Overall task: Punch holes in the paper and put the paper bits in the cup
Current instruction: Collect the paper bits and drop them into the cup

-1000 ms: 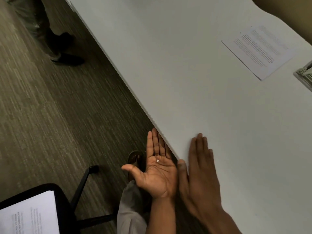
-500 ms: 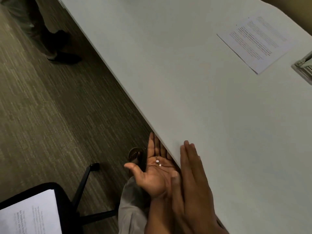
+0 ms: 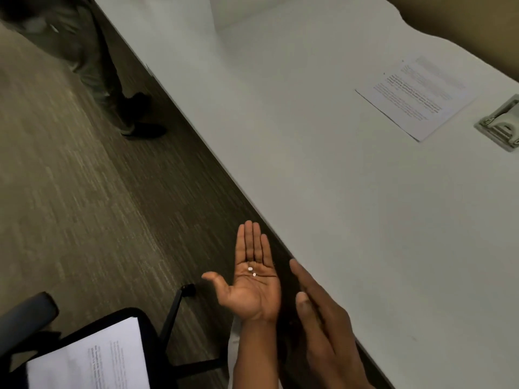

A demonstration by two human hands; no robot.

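Round white paper bits [image 3: 252, 271] on flat, spread left hand [image 3: 252, 279]; right hand [image 3: 323, 313] straight-fingered

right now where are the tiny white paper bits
In the head view, the two tiny white paper bits lie on the open left hand, held palm up beside the white table edge.

a long pale table [image 3: 323, 178] runs diagonally across the view above a streaked dark carpet [image 3: 92, 192]. a black office chair [image 3: 165, 332] stands at the lower left with a printed sheet [image 3: 92, 357] lying on its seat. beyond the table's far left edge another person's trouser legs [image 3: 84, 46] and dark shoes [image 3: 140, 122] stand on the carpet
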